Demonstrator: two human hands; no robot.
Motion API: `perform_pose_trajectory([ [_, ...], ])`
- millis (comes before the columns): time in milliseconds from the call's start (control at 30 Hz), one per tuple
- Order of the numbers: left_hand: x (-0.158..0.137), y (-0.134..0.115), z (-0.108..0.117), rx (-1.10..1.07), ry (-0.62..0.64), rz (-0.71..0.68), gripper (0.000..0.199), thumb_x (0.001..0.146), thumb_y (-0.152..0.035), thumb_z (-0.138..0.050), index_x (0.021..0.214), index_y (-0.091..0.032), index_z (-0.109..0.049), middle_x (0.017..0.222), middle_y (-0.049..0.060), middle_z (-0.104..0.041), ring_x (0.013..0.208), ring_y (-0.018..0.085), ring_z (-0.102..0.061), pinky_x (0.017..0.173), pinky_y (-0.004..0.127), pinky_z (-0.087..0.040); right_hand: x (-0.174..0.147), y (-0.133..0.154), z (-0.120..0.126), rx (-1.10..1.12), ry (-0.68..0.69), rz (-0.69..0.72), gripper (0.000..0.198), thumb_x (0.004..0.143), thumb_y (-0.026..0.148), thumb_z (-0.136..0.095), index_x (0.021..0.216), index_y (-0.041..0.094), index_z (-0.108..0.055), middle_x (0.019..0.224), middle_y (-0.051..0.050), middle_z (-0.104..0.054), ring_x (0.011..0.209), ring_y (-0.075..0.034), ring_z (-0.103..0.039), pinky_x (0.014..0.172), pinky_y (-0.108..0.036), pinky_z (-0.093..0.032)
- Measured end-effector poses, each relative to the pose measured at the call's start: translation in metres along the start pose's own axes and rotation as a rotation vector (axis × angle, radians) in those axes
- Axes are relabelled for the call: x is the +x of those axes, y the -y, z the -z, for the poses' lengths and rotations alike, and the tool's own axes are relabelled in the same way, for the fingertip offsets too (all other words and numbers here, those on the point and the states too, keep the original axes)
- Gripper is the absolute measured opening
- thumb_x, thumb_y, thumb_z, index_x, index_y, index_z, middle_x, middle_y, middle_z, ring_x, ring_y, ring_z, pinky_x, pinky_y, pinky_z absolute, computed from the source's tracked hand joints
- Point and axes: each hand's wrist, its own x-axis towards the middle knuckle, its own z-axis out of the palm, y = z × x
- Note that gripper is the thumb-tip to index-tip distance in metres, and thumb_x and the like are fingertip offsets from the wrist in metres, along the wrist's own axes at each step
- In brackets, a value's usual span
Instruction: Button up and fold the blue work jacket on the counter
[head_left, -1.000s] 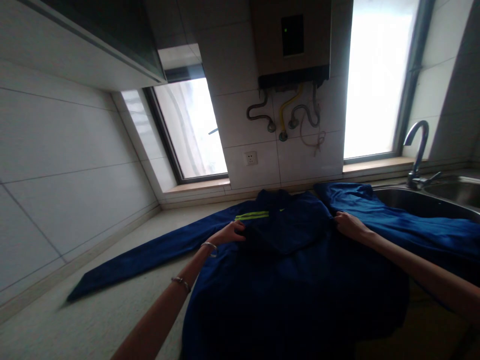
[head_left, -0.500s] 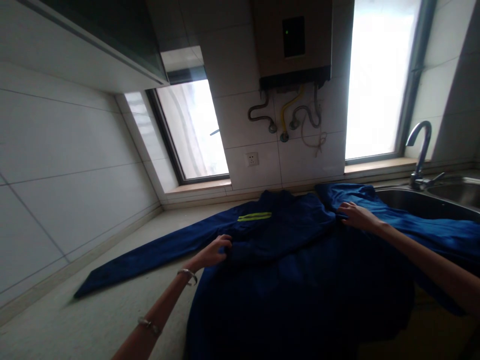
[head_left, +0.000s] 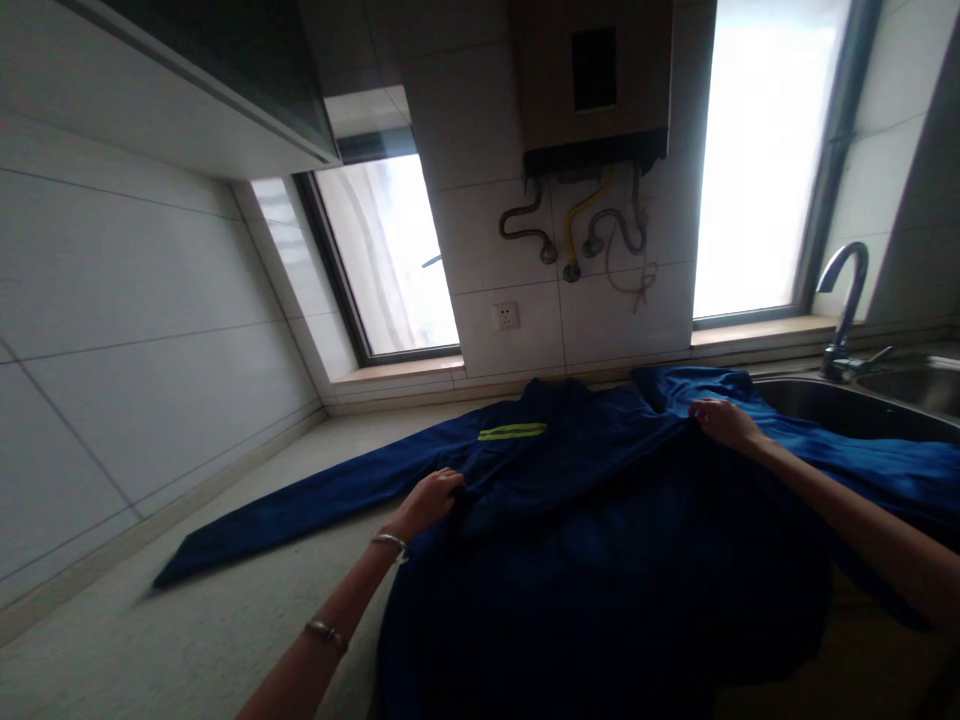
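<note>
A dark blue work jacket [head_left: 600,540] lies spread over the counter, its lower part hanging over the front edge. One sleeve stretches out to the left, and a yellow-green striped strip [head_left: 512,431] crosses the chest. My left hand [head_left: 431,497], with bracelets on the wrist and forearm, is closed on the jacket's cloth at the left side. On the right, my right hand [head_left: 724,422] pinches a fold of the same jacket and lifts it slightly. Brighter blue cloth [head_left: 847,450] lies beyond my right arm, beside the sink; whether it belongs to the jacket I cannot tell.
A pale counter [head_left: 277,610] runs along the tiled wall. At the right stand a sink [head_left: 806,400] and a curved faucet [head_left: 847,300]. A water heater [head_left: 596,80] with pipes hangs above a wall socket [head_left: 506,316]. A cabinet [head_left: 187,90] overhangs the upper left.
My right hand has shifted a little to the right with the pinched cloth, drawing the fold tauter. My left hand keeps its grip almost in place. The view has moved slightly.
</note>
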Motion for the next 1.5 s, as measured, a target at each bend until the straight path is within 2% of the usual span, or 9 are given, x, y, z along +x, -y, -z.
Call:
perform_pose_trajectory([
  [133, -0.005, 0.007, 0.005, -0.160, -0.121, 0.036, 0.023, 0.066, -0.006, -0.051, 0.085, -0.017, -0.058, 0.092, 0.004, -0.059, 0.085, 0.016, -0.056, 0.079, 0.028, -0.046, 0.001, -0.015, -0.006, 0.121, 0.117, -0.106, 0.023, 0.077, 0.008, -0.047, 0.087, 0.008, -0.068, 0.072, -0.011, -0.063, 0.067, -0.015, -0.060, 0.056, -0.023, -0.035],
  [233, -0.004, 0.005, 0.010, -0.314, -0.140, 0.041, 0.024, 0.068, -0.013, -0.056, 0.091, -0.017, -0.060, 0.090, 0.003, -0.060, 0.082, 0.015, -0.057, 0.075, 0.026, -0.046, 0.003, 0.008, 0.005, 0.082, 0.102, -0.090, 0.029, 0.071, 0.004, -0.049, 0.094, 0.009, -0.067, 0.086, -0.014, -0.064, 0.076, -0.017, -0.060, 0.063, -0.024, -0.039],
  [333, 0.000, 0.002, 0.012, -0.432, -0.108, 0.044, 0.027, 0.071, -0.020, -0.058, 0.096, -0.017, -0.065, 0.096, 0.003, -0.063, 0.084, 0.016, -0.058, 0.075, 0.025, -0.046, -0.002, 0.078, 0.029, 0.063, 0.048, 0.075, 0.038, 0.069, 0.001, -0.048, 0.100, 0.012, -0.065, 0.103, -0.014, -0.062, 0.090, -0.020, -0.059, 0.080, -0.029, -0.043],
  [567, 0.004, -0.002, 0.005, -0.478, -0.024, 0.093, 0.026, 0.070, -0.022, -0.055, 0.089, -0.015, -0.072, 0.083, 0.002, -0.069, 0.077, 0.017, -0.059, 0.074, 0.026, -0.045, -0.060, 0.299, 0.043, 0.377, 0.083, 0.853, 0.036, 0.080, 0.011, -0.045, 0.113, 0.013, -0.061, 0.122, -0.009, -0.057, 0.123, -0.019, -0.043, 0.104, -0.031, -0.035],
  [767, -0.001, -0.003, 0.003, -0.542, 0.017, 0.107, 0.027, 0.075, -0.030, -0.054, 0.082, -0.011, -0.071, 0.068, 0.001, -0.063, 0.064, 0.013, -0.050, 0.061, 0.022, -0.038, -0.060, 0.377, 0.005, 0.341, 0.007, 0.808, 0.057, 0.079, 0.026, -0.053, 0.131, 0.003, -0.043, 0.135, -0.020, -0.043, 0.125, -0.030, -0.039, 0.097, -0.042, -0.038],
  [867, 0.000, -0.006, 0.003, -0.582, -0.032, 0.136, 0.028, 0.076, -0.035, -0.055, 0.067, -0.011, -0.065, 0.057, -0.003, -0.051, 0.057, 0.009, -0.040, 0.054, 0.020, -0.030, -0.048, 0.390, -0.004, 0.268, 0.010, 0.723, 0.029, 0.082, 0.022, -0.051, 0.107, 0.009, -0.058, 0.107, -0.016, -0.062, 0.104, -0.027, -0.054, 0.083, -0.040, -0.044],
  [1000, 0.005, -0.022, 0.014, -0.673, -0.128, 0.173, 0.035, 0.076, -0.042, -0.056, 0.059, -0.011, -0.057, 0.053, -0.005, -0.040, 0.054, 0.007, -0.031, 0.051, 0.020, -0.024, -0.043, 0.384, 0.002, 0.228, -0.008, 0.747, 0.010, 0.085, 0.015, -0.049, 0.084, 0.015, -0.059, 0.083, -0.008, -0.065, 0.082, -0.020, -0.058, 0.076, -0.034, -0.043],
  [1233, 0.011, -0.101, 0.054, -0.845, -0.214, 0.162, 0.032, 0.076, -0.042, -0.058, 0.067, -0.011, -0.062, 0.059, -0.003, -0.048, 0.055, 0.008, -0.037, 0.050, 0.019, -0.027, -0.071, 0.322, 0.034, 0.650, -0.372, 0.738, 0.033, 0.087, 0.007, -0.040, 0.113, 0.020, -0.055, 0.102, -0.004, -0.066, 0.089, -0.013, -0.060, 0.091, -0.035, -0.039],
  [1500, -0.004, -0.186, 0.052, -1.003, -0.179, 0.058, 0.023, 0.080, -0.032, -0.056, 0.070, -0.013, -0.065, 0.068, -0.001, -0.055, 0.061, 0.009, -0.044, 0.056, 0.019, -0.033, -0.123, 0.281, 0.061, 0.702, -0.398, 0.785, 0.036, 0.083, 0.006, -0.038, 0.110, 0.019, -0.058, 0.089, -0.003, -0.067, 0.077, -0.013, -0.062, 0.085, -0.037, -0.045],
])
